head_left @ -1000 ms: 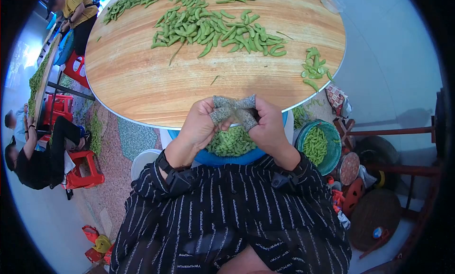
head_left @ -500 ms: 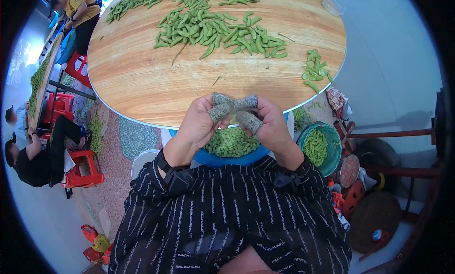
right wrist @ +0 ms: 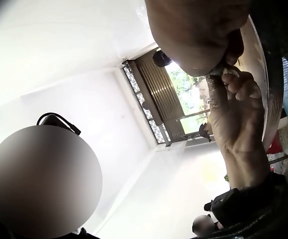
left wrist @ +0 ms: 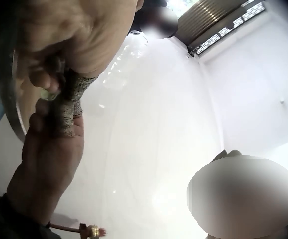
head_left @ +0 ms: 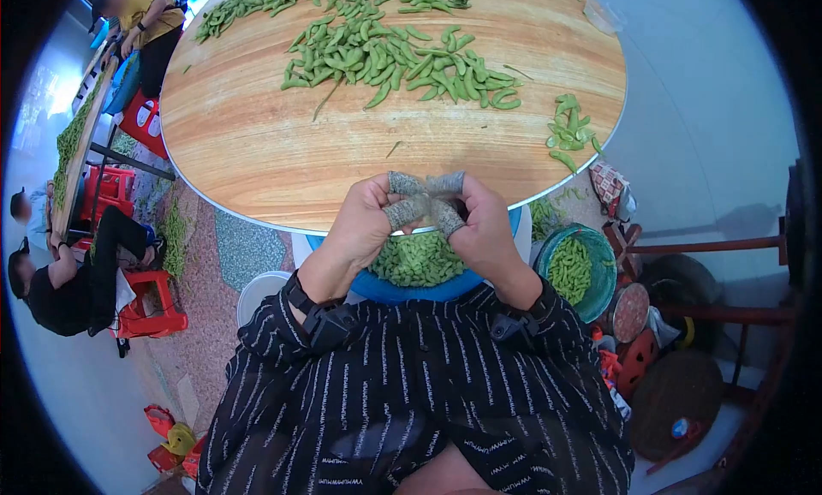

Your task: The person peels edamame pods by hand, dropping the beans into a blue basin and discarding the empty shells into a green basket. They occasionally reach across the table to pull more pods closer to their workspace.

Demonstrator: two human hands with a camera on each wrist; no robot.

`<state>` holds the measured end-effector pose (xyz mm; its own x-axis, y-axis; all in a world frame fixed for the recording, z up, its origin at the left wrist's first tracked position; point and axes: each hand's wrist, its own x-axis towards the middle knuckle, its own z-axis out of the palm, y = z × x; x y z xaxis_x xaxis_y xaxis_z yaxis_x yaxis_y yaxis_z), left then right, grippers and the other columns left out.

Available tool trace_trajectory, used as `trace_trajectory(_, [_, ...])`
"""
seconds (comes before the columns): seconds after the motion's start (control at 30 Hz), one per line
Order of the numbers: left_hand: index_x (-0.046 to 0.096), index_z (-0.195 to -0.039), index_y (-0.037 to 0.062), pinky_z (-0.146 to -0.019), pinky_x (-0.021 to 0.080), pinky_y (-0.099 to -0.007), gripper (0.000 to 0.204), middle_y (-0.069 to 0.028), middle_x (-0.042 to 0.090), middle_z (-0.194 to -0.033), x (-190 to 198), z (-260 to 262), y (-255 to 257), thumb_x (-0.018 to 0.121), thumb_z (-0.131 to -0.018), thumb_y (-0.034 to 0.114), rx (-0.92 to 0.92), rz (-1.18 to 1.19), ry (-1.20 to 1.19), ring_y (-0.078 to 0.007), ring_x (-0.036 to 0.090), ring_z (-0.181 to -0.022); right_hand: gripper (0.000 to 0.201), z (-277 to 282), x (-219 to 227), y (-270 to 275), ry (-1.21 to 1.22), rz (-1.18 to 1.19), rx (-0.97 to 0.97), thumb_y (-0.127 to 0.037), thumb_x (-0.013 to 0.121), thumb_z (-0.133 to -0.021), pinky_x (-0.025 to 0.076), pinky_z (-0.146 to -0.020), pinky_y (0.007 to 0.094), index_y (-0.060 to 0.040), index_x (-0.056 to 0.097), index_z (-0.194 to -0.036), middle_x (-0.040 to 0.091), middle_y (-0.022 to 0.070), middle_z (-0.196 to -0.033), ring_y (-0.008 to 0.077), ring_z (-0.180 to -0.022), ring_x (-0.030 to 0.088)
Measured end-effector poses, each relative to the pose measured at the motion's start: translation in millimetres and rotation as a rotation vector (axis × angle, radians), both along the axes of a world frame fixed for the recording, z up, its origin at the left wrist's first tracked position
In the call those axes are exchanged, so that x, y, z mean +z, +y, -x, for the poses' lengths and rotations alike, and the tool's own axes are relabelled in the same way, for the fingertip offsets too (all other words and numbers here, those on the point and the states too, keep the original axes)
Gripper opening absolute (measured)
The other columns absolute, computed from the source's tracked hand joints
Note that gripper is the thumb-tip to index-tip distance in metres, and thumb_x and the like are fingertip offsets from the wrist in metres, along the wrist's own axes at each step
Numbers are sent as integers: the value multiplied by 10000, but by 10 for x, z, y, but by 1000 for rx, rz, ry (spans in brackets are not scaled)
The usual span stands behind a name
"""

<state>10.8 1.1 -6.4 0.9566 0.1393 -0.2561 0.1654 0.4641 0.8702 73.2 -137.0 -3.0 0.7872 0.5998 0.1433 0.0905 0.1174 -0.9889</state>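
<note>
My left hand (head_left: 355,221) and right hand (head_left: 486,229) meet fingertip to fingertip in the head view, just past the table's near edge. Grey speckled sleeves cover the thumb and forefinger of each. Between them they pinch a green soybean pod (left wrist: 47,94), mostly hidden by the fingers; a pale green piece shows in the left wrist view. Directly beneath the hands, a blue basin (head_left: 377,291) holds a heap of shelled green beans (head_left: 419,259). Beyond, loose pods (head_left: 385,58) are piled on the round wooden table (head_left: 257,152).
A smaller cluster of pods (head_left: 568,127) lies near the table's right edge. On the floor at right stands a green tub (head_left: 591,300) of pods; a white bucket (head_left: 257,294) is at left. Other people sit by red stools (head_left: 158,311) on the left.
Both hands stay together over the basin, their fingertips shifting slightly against each other. The right thumb has tilted, and the green piece seen half a second ago is now covered in the head view.
</note>
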Motion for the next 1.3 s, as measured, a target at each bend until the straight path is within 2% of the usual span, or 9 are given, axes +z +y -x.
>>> trace_trajectory(0.17, [553,-873,6,-536,406,-187,150,-52,593,-785,-56,23,18,584,-728,-23,19,-17,-10,-83,528,-623,166,-37,70,-50,-437,380,34,29,502,-672,407,-551,302,19,517,-836,546,184,-730,265,-623,540])
trace_trajectory(0.3, [550,-881,6,-571,427,-187,153,-44,587,-775,-58,69,73,579,-733,-20,34,34,-14,-85,538,-660,154,-29,-13,22,-471,305,29,35,497,-689,403,-537,313,18,518,-840,552,129,-685,225,-593,526])
trace_trajectory(0.47, [537,-904,-7,-613,448,-199,165,-45,579,-815,53,104,88,560,-742,-30,51,-233,-98,-90,549,-699,157,-91,-15,77,305,-16,212,67,460,-737,375,-465,212,-6,542,-850,534,5,-668,62,-549,476])
trace_trajectory(0.67, [523,-935,-12,-653,442,-187,193,-36,568,-850,71,104,107,531,-748,-59,-3,-32,-80,-82,544,-751,167,-40,35,67,363,-68,133,64,454,-743,348,-443,156,-15,550,-854,540,14,-670,37,-527,459])
trace_trajectory(0.9, [546,-894,17,-698,423,-226,180,-43,562,-844,-94,205,-20,567,-723,-37,-189,-448,-282,-128,535,-759,97,-145,70,-220,271,-49,62,-30,530,-775,346,-451,171,-34,555,-868,540,5,-655,46,-507,452])
trace_trajectory(0.97, [568,-831,38,-743,419,-293,161,-96,554,-872,52,228,16,619,-679,23,-302,-749,-491,-230,540,-812,145,-223,167,-520,40,273,4,4,523,-730,395,-515,238,6,538,-874,554,30,-678,99,-587,501])
trace_trajectory(1.13, [583,-861,23,-750,423,-303,145,-125,561,-930,368,66,294,602,-724,63,-276,-1041,-658,-205,538,-873,158,-468,-64,-1770,-708,1201,-268,21,491,-652,407,-649,433,32,529,-806,545,234,-763,418,-758,501])
trace_trajectory(1.2, [574,-832,34,-656,452,-322,139,-138,575,-804,415,-148,452,607,-716,103,-69,-1038,-325,-306,559,-756,167,-495,-39,-1994,-604,1285,-284,30,468,-646,400,-651,439,37,526,-802,535,247,-760,416,-758,507])
trace_trajectory(1.3, [552,-868,12,-603,448,-295,159,-127,587,-721,421,-635,712,580,-739,101,66,-1303,-252,-262,580,-674,197,-433,225,-1882,-541,1177,-267,42,464,-613,398,-653,448,27,530,-798,529,239,-765,411,-750,504])
